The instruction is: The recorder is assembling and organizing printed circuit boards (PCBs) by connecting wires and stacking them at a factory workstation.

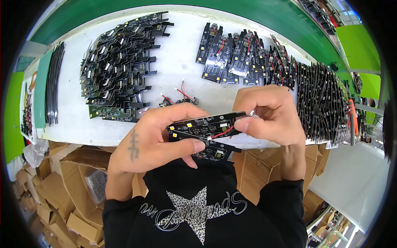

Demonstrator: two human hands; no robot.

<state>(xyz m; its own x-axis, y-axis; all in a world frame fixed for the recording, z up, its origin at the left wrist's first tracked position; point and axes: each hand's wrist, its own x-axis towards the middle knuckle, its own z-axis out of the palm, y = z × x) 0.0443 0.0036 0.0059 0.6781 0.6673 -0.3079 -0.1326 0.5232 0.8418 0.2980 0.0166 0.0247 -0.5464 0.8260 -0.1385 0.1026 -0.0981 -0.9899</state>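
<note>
Black circuit boards (202, 129) overlap above the tabletop's (74, 130) near edge, left hand (151, 138) half-closed round them, right hand (269, 115) pinching a red wire (223, 132), apparently beside its connector (251, 113).

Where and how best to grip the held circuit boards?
Likely the left end of the circuit boards, from the left, thumb on top, fingers behind, as the left hand does: they are thin and flat, and the red cable runs toward their right end.
</note>
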